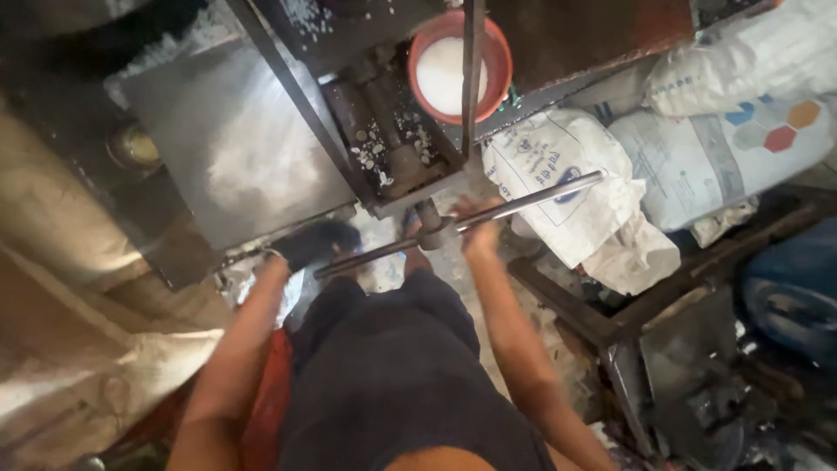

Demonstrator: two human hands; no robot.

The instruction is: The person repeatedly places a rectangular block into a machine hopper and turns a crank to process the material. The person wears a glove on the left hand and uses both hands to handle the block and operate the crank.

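Both hands on the steel crossbar (459, 224) at the press's edge: my left hand (316, 244), gloved dark, wrapped its near end; my right hand (479, 228) curled around it beside the hub. Even pull, I judged, kept it turning smoothly.

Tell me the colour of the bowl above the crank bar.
Orange-red bowl, holding white powder; head view.

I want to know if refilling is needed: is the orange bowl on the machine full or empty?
Mostly full: the orange bowl holds white material over almost its whole inside, close to the rim. How deep it goes cannot be told.
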